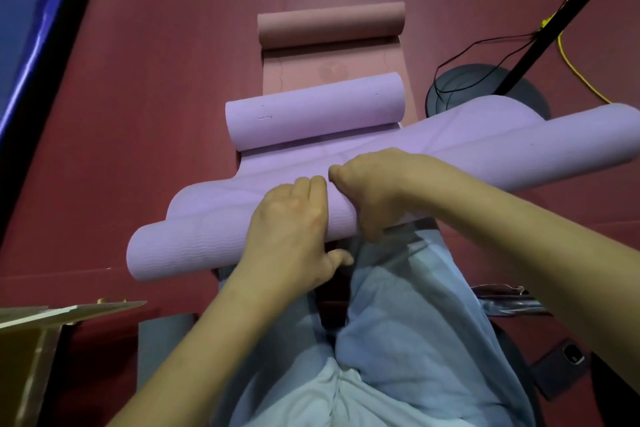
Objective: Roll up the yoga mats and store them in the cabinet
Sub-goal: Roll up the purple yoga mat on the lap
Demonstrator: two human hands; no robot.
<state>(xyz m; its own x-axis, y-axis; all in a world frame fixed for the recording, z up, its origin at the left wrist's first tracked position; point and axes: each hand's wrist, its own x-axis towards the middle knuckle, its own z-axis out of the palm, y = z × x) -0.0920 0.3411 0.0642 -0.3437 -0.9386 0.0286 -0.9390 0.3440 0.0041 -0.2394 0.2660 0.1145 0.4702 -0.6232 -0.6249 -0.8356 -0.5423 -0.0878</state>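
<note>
A purple mat [346, 191] runs slantwise across the middle of the frame, from lower left to the right edge, its near edge rolled into a long tube. Both hands sit on that roll at the centre. The left hand [294, 229] lies over the top of the roll, fingers pressed together and curled forward onto it, thumb sticking out below toward the person's lap. The right hand [374, 191] is just beside it, the two nearly touching; its fingers curl down over the roll's far side and its thumb reaches under the near edge, so it grips the roll.

Beyond the hands, the mat's far end is also curled into a second purple roll [313, 111], which lies above centre, with flat mat between the two rolls. Farther up, a pink mat [332, 69] lies on the dark red floor [156, 62], its far end rolled up too; its flat part disappears under the purple roll.

The person's pale blue trousers [398, 322] fill the lower middle. At the lower left corner is the edge of a tan board or box [38, 326]; whether it is a cabinet and what it holds cannot be told. At right, a round dark base [457, 87] carries a black pole [561, 14], with black and yellow cables [571, 62] trailing around it. A phone [557, 367] lies at lower right. A blue surface [31, 21] fills the upper left.
</note>
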